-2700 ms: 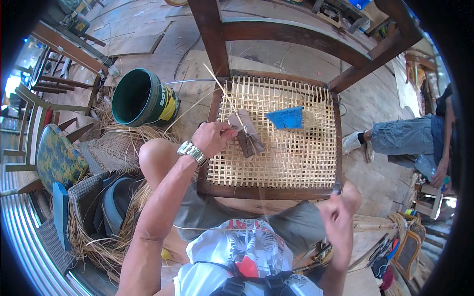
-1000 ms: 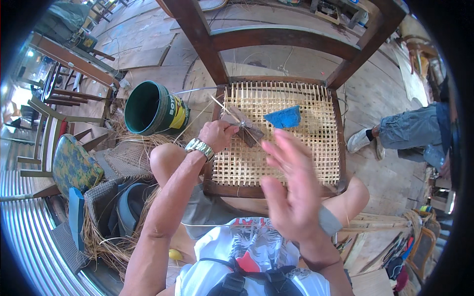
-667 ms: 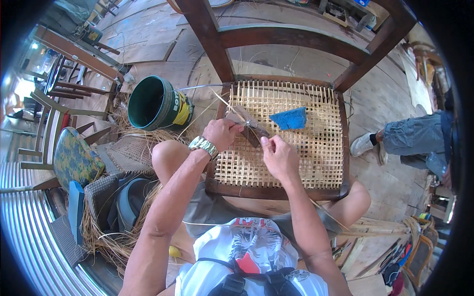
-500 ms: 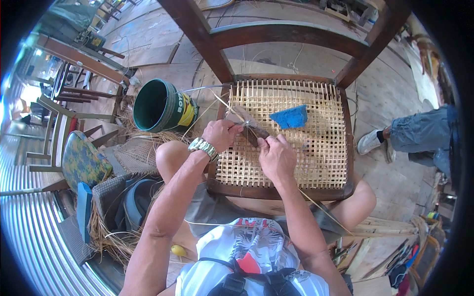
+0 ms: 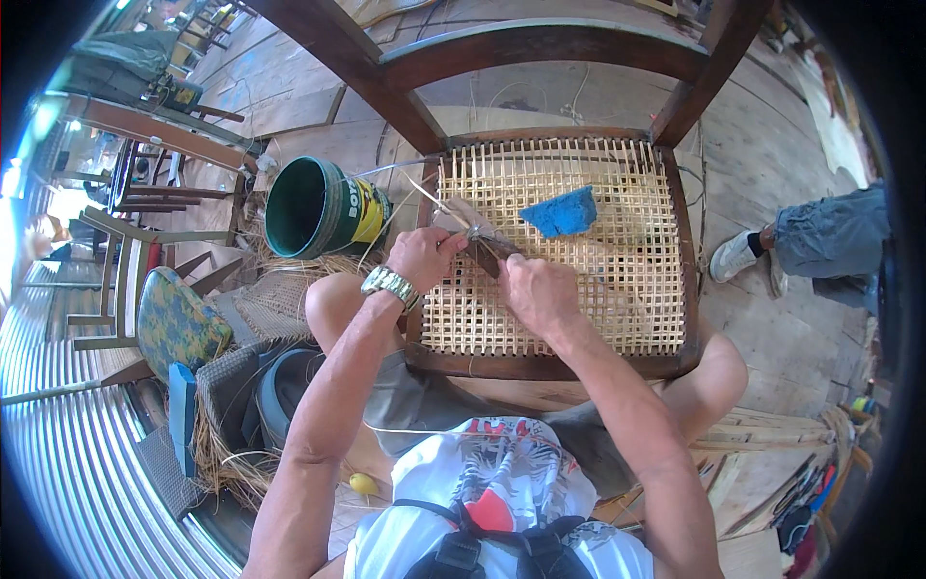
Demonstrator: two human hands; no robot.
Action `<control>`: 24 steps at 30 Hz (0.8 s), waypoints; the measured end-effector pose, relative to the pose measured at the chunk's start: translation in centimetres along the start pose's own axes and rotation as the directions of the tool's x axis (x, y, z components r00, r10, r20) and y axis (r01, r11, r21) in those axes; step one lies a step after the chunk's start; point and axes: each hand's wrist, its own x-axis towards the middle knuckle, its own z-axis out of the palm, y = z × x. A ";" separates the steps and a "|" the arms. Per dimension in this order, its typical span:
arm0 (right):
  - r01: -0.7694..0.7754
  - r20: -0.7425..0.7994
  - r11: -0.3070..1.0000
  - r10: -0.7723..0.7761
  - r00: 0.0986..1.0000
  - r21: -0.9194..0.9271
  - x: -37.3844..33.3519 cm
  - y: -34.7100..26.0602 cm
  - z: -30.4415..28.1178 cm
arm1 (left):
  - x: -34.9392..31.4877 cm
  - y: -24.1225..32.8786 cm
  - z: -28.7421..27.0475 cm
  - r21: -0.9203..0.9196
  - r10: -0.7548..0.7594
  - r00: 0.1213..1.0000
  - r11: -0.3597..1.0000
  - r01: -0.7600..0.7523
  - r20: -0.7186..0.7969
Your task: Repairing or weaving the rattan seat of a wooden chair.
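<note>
A dark wooden chair with a woven cane seat (image 5: pixel 579 289) stands in front of me. Over the seat's left side, my left hand (image 5: pixel 422 261) pinches a thin cane strip (image 5: pixel 427 194) beside a small shiny metal part. My right hand (image 5: pixel 540 294) is closed at the lower end of a dark brown wooden piece (image 5: pixel 484 258) that angles between both hands; the fingers hide its tip. A flat, lighter brown block (image 5: pixel 470 216) lies on the weave just beyond. To its right rests a torn blue sponge (image 5: pixel 561 212).
A green bucket (image 5: pixel 307 207) stands left of the chair, among loose cane fibres (image 5: pixel 333 267). A camouflage-patterned cushion (image 5: pixel 180 311) and chair frames are further left. Another person's leg and shoe (image 5: pixel 736 257) are at the right. A small yellow fruit-like object (image 5: pixel 363 483) lies near my left forearm.
My right hand has turned and closed more around the dark piece. The long strip that trailed below it at the lower right no longer shows. The view has shifted slightly.
</note>
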 end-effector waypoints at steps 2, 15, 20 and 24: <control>0.062 0.044 0.997 -0.060 0.997 -0.036 -1.2 1.2 -0.3 | 0.2 -0.6 0.3 0.018 0.020 1.000 1.000 -0.019 -0.015; -0.333 0.113 0.935 0.346 0.931 -0.123 -18.1 1.0 -17.7 | -0.2 -1.3 -0.2 -0.046 0.005 1.000 0.999 -0.006 -0.014; -0.031 -0.175 0.924 0.105 0.979 0.381 -6.9 -5.8 -15.2 | 0.1 -1.0 0.3 -0.058 0.028 1.000 0.998 -0.029 -0.011; -0.342 0.160 0.870 0.304 0.939 0.356 -0.6 -2.6 -4.5 | 0.2 -1.2 0.4 -0.003 0.059 0.997 0.998 -0.059 -0.048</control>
